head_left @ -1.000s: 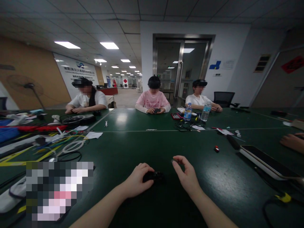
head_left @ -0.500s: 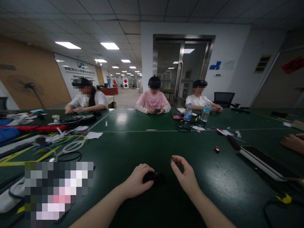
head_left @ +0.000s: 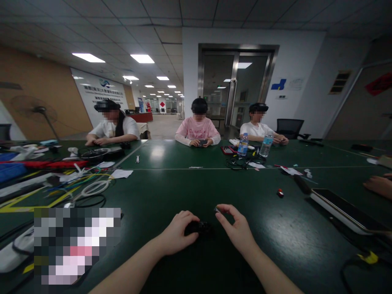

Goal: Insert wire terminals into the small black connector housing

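On the dark green table, my left hand [head_left: 179,233] is closed around the left end of a small black object [head_left: 202,228], with thumb and fingers on either side of it. To the right of that object and slightly above it, my right hand [head_left: 235,225] pinches a tiny item [head_left: 216,210] between thumb and index finger. The item looks dark with a light part, too small to make out. A gap separates it from the black object.
A small red and black piece [head_left: 280,192] lies to the right, near a white device with a dark top [head_left: 343,210]. Cables [head_left: 94,188] and papers [head_left: 121,174] fill the left side. Bottles [head_left: 266,145] and three seated people are across the table; another person's hand [head_left: 378,185] rests at right.
My right hand has moved slightly left and down with the tiny item, closer to the black object. My left hand has stayed in place.
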The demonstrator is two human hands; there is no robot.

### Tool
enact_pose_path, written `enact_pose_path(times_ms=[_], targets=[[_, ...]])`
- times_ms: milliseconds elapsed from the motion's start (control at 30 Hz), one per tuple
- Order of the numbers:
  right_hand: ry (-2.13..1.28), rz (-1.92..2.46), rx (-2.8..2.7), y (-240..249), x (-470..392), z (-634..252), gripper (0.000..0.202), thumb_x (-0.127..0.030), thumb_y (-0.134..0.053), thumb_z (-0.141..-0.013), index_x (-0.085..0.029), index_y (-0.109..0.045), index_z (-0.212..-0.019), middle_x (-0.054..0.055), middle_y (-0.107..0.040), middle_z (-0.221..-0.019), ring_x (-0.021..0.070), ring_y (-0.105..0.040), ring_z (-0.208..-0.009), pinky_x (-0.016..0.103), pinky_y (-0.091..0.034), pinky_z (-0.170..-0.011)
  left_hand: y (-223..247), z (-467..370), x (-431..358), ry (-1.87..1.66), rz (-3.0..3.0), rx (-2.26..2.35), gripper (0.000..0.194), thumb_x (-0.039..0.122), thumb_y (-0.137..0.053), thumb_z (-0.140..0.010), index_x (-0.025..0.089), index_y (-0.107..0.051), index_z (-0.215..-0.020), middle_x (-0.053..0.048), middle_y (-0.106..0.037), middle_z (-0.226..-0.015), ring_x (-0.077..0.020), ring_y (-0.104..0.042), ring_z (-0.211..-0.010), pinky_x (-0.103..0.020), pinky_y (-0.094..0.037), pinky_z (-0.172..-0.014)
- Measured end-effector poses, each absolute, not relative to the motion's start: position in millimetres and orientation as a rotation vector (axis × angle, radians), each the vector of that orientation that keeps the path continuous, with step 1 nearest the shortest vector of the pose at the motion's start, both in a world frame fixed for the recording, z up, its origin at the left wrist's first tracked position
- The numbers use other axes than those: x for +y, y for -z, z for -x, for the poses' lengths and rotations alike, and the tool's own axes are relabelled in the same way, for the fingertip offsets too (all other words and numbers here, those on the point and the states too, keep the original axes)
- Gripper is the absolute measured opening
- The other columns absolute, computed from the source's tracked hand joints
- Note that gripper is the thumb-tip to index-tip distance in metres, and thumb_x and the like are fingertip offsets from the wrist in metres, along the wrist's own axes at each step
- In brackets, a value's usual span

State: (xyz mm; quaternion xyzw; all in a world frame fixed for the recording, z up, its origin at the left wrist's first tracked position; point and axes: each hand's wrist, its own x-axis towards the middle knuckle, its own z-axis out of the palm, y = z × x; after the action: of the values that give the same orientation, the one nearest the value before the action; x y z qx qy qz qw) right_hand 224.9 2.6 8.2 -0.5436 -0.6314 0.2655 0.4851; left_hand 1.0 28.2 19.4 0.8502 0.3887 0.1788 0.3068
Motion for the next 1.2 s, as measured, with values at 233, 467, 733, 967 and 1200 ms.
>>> enact_pose_path(times_ms=[233, 467, 733, 967, 1200], targets=[[-0.668, 1.314, -1.562, -3.0, 3.8, -223.9, 0.026, -0.029, -0.059, -0.08, -0.025, -0.062, -0.106, 0.004, -0.066, -0.099, 0.0223, -0.061, -0.096, 0.041, -0.048, -0.089, -15.8, -1.8, 28.7, -0.494, -2.287, 1.031, 0.03, 0.025, -0.06, -0.078, 0.024, -0.058, -0.108, -0.005, -0.057, -0.107, -0.0227, -0.05, -0.101, -0.036, -0.04, -0.09], [-0.729, 1.295, -1.656, -3.0, 2.1, -221.0, 0.022, -0.027, -0.059, -0.08, -0.025, -0.064, -0.102, 0.003, -0.065, -0.101, 0.0219, -0.06, -0.099, 0.04, -0.045, -0.092, -11.5, -2.0, 31.0, -0.517, -2.315, 1.022, 0.03, 0.024, -0.061, -0.077, 0.024, -0.058, -0.107, -0.004, -0.058, -0.105, -0.0225, -0.05, -0.1, -0.036, -0.04, -0.089], [-0.783, 1.317, -1.789, -5.4, -1.1, -211.1, 0.017, -0.026, -0.062, -0.079, -0.028, -0.067, -0.095, 0.001, -0.064, -0.098, 0.0225, -0.058, -0.098, 0.04, -0.046, -0.089, -15.1, -3.0, 29.4, -0.513, -2.319, 1.026, 0.028, 0.027, -0.06, -0.078, 0.023, -0.058, -0.106, -0.004, -0.058, -0.102, -0.0227, -0.051, -0.098, -0.036, -0.04, -0.088], [-0.77, 1.327, -1.945, -3.9, -1.6, -206.0, 0.02, -0.023, -0.065, -0.076, -0.033, -0.069, -0.092, 0.0, -0.063, -0.101, 0.0237, -0.056, -0.1, 0.042, -0.043, -0.09, -17.3, -3.2, 27.7, -0.505, -2.309, 1.016, 0.031, 0.028, -0.06, -0.078, 0.024, -0.058, -0.109, -0.005, -0.058, -0.106, -0.0238, -0.051, -0.102, -0.038, -0.038, -0.09], [-0.785, 1.318, -1.924, -2.2, -0.8, -206.2, 0.02, -0.021, -0.065, -0.075, -0.03, -0.069, -0.093, 0.002, -0.063, -0.102, 0.0232, -0.056, -0.101, 0.041, -0.043, -0.091, -14.6, -4.0, 28.8, -0.507, -2.344, 1.009, 0.032, 0.026, -0.06, -0.078, 0.024, -0.058, -0.11, -0.006, -0.059, -0.106, -0.0236, -0.051, -0.102, -0.038, -0.038, -0.092]])
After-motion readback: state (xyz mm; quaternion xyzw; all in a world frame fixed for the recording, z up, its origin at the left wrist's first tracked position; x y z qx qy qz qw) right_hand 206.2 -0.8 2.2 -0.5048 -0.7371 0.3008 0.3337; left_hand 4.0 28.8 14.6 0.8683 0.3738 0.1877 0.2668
